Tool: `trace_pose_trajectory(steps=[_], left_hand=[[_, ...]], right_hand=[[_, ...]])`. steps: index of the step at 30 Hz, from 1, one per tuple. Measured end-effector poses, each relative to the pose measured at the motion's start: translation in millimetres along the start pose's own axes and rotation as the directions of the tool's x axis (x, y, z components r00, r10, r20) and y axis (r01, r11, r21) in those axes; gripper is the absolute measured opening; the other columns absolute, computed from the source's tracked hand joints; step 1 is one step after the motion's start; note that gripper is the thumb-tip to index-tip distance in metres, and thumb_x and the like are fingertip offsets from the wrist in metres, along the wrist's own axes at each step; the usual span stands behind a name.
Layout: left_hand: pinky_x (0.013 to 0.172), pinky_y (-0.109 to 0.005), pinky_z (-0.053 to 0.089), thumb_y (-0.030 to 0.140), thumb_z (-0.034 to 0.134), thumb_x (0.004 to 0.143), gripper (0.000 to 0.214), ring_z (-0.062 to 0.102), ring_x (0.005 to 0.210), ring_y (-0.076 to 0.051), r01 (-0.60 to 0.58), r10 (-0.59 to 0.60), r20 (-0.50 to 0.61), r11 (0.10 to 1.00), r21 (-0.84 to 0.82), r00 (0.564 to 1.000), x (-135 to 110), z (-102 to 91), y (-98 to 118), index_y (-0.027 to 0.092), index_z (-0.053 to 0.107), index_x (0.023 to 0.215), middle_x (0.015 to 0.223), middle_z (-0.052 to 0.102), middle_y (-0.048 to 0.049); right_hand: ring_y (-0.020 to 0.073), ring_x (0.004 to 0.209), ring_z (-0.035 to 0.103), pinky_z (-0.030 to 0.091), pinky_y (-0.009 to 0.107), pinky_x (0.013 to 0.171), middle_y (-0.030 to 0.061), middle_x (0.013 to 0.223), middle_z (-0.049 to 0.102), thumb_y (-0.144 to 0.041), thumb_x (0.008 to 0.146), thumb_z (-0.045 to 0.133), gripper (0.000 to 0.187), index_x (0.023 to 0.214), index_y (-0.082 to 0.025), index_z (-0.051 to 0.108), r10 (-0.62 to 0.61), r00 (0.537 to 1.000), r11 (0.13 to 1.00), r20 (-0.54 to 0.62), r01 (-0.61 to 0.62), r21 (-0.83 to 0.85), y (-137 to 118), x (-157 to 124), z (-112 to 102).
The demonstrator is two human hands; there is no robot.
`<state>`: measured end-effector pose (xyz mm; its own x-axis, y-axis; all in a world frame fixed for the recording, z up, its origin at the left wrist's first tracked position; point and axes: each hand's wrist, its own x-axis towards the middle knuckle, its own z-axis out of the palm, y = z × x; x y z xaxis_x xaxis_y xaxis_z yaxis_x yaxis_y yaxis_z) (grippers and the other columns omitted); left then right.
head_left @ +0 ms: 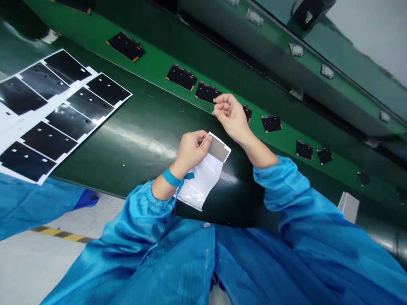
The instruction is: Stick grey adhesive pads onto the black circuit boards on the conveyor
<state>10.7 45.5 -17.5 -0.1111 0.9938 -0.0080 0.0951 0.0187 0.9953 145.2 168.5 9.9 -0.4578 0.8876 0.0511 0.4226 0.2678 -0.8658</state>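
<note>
My left hand (pixel 193 149) pinches the upper left edge of a white release-liner sheet (pixel 203 182) that carries one grey rectangular sticker (pixel 219 149) at its top. The glossy lower part of the sheet hangs curved over the dark green bench. My right hand (pixel 231 115) is raised above the bench's far edge, its fingers curled and the thumb apart from the index finger; nothing shows between them. Behind it, a flat black part (pixel 246 113) on the green belt is partly covered. Another black part (pixel 206 91) lies just left of the right fingertips.
Large white sheets with black rectangular stickers (pixel 66 120) lie on the bench (pixel 146 123) at left. Several black parts (pixel 181 77) line the green conveyor belt (pixel 152 59). Small pale parts (pixel 296 50) sit on a farther ledge. A white box-like object (pixel 349 206) stands at right. Another blue sleeve (pixel 38 203) shows at left.
</note>
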Motion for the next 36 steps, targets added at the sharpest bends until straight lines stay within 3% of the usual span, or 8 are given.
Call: trace_pose_trajectory(steps=[5,9,15,21,27,36], left_hand=[[0.050,-0.026,0.025,0.045,0.063,0.088,0.034,0.038,0.054,-0.012,-0.007,0.007,0.004,1.000,-0.014,1.000,1,-1.6,-2,0.020,0.055,0.065,0.056,0.046,0.0028],[0.050,-0.025,0.026,0.044,0.063,0.088,0.034,0.038,0.055,-0.012,-0.005,0.005,-0.003,1.000,-0.016,1.000,2,-3.5,-1,0.020,0.055,0.066,0.057,0.047,0.0027],[0.051,-0.026,0.028,0.043,0.062,0.089,0.032,0.041,0.056,-0.012,-0.010,0.010,0.003,1.000,-0.022,1.000,1,-1.8,-1,0.020,0.055,0.067,0.059,0.048,0.0017],[0.052,-0.026,0.028,0.042,0.062,0.090,0.033,0.042,0.056,-0.012,-0.027,0.027,0.003,0.999,-0.025,1.000,0,-1.0,-4,0.019,0.055,0.067,0.058,0.048,0.0020],[0.051,-0.026,0.027,0.041,0.061,0.089,0.032,0.040,0.055,-0.012,-0.034,0.034,-0.001,0.999,-0.013,0.999,0,-2.1,-1,0.019,0.056,0.067,0.058,0.047,0.0024],[0.052,-0.026,0.028,0.041,0.062,0.089,0.031,0.042,0.056,-0.012,-0.029,0.029,-0.003,0.999,-0.015,1.000,1,-2.5,0,0.019,0.058,0.067,0.059,0.048,0.0022]], right_hand=[[0.0145,0.075,0.053,0.046,0.027,0.072,-0.0014,0.086,0.060,-0.030,0.092,0.073,0.030,0.117,-0.026,0.057,0.019,0.999,0.989,0.036,-0.013,-0.144,4,63,7],[0.0163,0.080,0.057,0.047,0.027,0.079,-0.0011,0.084,0.064,-0.024,0.090,0.072,0.031,0.117,-0.024,0.057,-0.014,0.992,0.970,0.123,0.043,-0.237,10,82,13],[0.0215,0.087,0.061,0.049,0.034,0.089,0.0031,0.087,0.068,-0.028,0.097,0.066,0.030,0.124,-0.022,0.055,-0.052,0.983,0.931,0.178,0.112,-0.346,26,82,7],[0.0243,0.087,0.061,0.050,0.039,0.087,0.0044,0.085,0.066,-0.045,0.104,0.059,0.035,0.128,-0.020,0.053,-0.202,0.960,0.905,0.193,0.258,-0.337,57,85,1],[0.0238,0.083,0.061,0.049,0.039,0.083,0.0052,0.086,0.067,-0.045,0.104,0.058,0.038,0.131,-0.020,0.053,-0.199,0.970,0.896,0.143,0.239,-0.374,71,76,-5],[0.0252,0.088,0.064,0.053,0.040,0.087,0.0071,0.091,0.067,-0.032,0.101,0.056,0.035,0.134,-0.020,0.052,-0.170,0.977,0.847,0.129,0.212,-0.488,67,58,-13]])
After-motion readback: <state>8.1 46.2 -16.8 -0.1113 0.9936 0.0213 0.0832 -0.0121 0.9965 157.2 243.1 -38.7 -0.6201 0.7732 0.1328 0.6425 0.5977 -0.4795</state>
